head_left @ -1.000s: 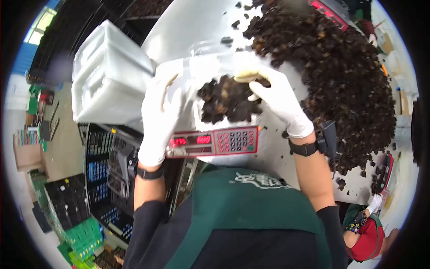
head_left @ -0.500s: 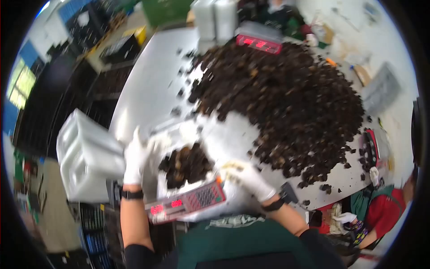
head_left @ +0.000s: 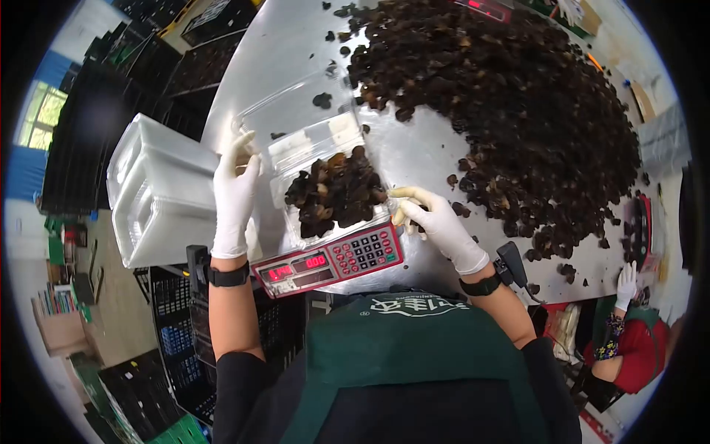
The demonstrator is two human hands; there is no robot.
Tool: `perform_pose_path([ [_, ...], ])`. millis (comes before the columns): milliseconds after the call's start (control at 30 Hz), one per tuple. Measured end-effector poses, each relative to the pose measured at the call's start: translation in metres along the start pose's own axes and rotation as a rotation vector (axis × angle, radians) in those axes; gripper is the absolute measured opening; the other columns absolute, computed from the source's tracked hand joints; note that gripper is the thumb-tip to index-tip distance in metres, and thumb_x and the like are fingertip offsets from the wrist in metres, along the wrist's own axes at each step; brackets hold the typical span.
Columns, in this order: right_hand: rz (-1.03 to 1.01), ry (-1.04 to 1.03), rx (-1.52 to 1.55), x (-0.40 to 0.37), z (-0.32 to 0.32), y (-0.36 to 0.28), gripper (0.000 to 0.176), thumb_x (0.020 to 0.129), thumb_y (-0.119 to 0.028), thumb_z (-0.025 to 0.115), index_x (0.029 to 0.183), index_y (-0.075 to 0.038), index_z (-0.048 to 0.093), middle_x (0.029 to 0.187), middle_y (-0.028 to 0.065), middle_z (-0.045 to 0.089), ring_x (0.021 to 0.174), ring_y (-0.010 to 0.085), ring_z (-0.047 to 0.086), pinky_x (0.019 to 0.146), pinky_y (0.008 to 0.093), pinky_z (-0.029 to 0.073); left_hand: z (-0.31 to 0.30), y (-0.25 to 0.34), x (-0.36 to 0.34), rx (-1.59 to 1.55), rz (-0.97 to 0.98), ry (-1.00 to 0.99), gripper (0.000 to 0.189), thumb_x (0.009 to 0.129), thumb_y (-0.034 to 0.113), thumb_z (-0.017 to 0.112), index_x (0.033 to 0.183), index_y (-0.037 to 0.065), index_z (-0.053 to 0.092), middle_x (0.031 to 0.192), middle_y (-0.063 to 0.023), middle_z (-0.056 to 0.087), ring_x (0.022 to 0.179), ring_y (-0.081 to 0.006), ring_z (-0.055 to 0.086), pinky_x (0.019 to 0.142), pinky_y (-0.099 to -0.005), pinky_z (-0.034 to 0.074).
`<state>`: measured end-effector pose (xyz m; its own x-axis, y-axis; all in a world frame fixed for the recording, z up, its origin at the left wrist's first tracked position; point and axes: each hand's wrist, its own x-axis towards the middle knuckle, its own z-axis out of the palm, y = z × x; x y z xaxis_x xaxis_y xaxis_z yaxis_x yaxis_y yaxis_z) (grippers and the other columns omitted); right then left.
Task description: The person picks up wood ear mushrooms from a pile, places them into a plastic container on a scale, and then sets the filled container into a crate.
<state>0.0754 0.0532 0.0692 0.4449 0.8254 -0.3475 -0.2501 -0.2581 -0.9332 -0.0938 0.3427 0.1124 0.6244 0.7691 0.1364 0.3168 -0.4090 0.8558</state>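
Note:
A clear plastic clamshell box, lid folded back, sits on a red-and-grey digital scale with lit red digits. Dark brown, wavy pieces that look like wood ear mushrooms are heaped inside it. My left hand, in a white glove, curls its fingers and thumb at the box's left edge, near the lid corner. At the right edge, my right hand, gloved too, pinches close to the rim with thumb and forefinger. Clear plastic makes the exact contact hard to see.
A large mound of the dark pieces covers the metal table beyond and to the right. Stacked clear plastic boxes stand at my left. Black crates are below. A co-worker's gloved hand is at the right edge.
My view has shifted, so the pile and the box sit differently in the picture. Both hands stay beside the box on the scale, and the image is sharper.

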Motion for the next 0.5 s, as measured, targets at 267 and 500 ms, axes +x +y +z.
perform_pose_path([
  [267,-0.051,-0.024,0.0,0.002,0.0,0.0,0.041,0.101,-0.026,0.051,0.132,0.001,0.056,0.088,0.0015,0.068,0.067,0.0035,0.055,0.053,0.0185,0.039,0.0,-0.001,-0.012,-0.043,0.038,0.039,0.041,0.091,0.004,0.062,0.132,0.008,0.061,0.118,-0.0035,0.064,0.09,-0.009,0.06,0.081,-0.0242,0.049],
  [500,-0.021,-0.019,0.016,0.006,0.002,0.003,0.04,0.101,-0.025,0.052,0.131,0.001,0.057,0.088,0.0008,0.069,0.068,0.0032,0.056,0.052,0.0178,0.038,0.018,0.022,-0.026,0.221,0.339,0.455,0.037,0.083,0.0,0.067,0.12,0.007,0.064,0.105,-0.0095,0.064,0.103,-0.025,0.061,0.091,-0.0365,0.047],
])
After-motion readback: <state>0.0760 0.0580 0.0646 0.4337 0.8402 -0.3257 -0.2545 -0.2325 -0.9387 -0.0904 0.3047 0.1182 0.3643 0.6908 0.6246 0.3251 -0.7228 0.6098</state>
